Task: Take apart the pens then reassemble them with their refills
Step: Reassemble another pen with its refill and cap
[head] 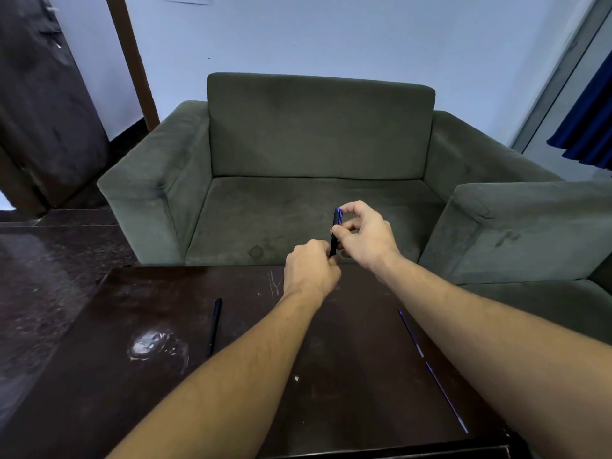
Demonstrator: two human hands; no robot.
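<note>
A dark pen [335,226] stands nearly upright above the far edge of the dark table [139,376]. My left hand [309,271] grips its lower end with curled fingers. My right hand [362,233] pinches its upper part between thumb and fingers. The pen's lower tip is hidden inside my left fist. A second dark pen [214,326] lies on the table to the left of my left forearm. A thin refill-like rod [410,332] lies on the table beside my right forearm, and another thin piece [447,397] continues toward the near right corner.
A grey-green armchair [314,144] faces me just beyond the table. A second sofa arm [530,226] stands at the right. A whitish smear [152,344] marks the table's left part. A dark door and blue curtain flank the wall.
</note>
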